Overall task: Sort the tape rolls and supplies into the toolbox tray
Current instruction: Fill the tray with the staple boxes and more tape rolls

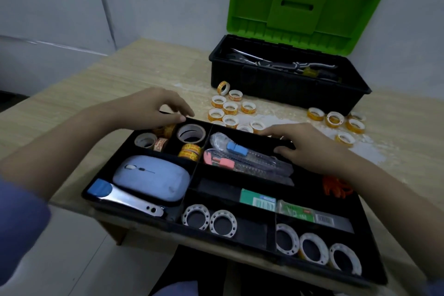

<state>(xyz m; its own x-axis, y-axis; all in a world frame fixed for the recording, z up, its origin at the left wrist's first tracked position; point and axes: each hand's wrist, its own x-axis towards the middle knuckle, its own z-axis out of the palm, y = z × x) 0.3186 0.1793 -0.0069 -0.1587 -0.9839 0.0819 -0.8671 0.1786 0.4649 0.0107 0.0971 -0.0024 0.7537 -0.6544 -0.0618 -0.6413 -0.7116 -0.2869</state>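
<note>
Black tray [134, 209]: both hands' fingers [179, 116] spread loosely on its far rim, holding nothing.

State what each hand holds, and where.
Neither lifts anything. Left hand and right hand rest fingertips on the tray at its far rim.

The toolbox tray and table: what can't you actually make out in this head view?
- Left hand: its palm hides whether it has a grip on a roll.
- Orange item: half covered by the right forearm.
- Tools in the black toolbox: dark, hidden by its wall.
- Tape roll print: too small.
</note>
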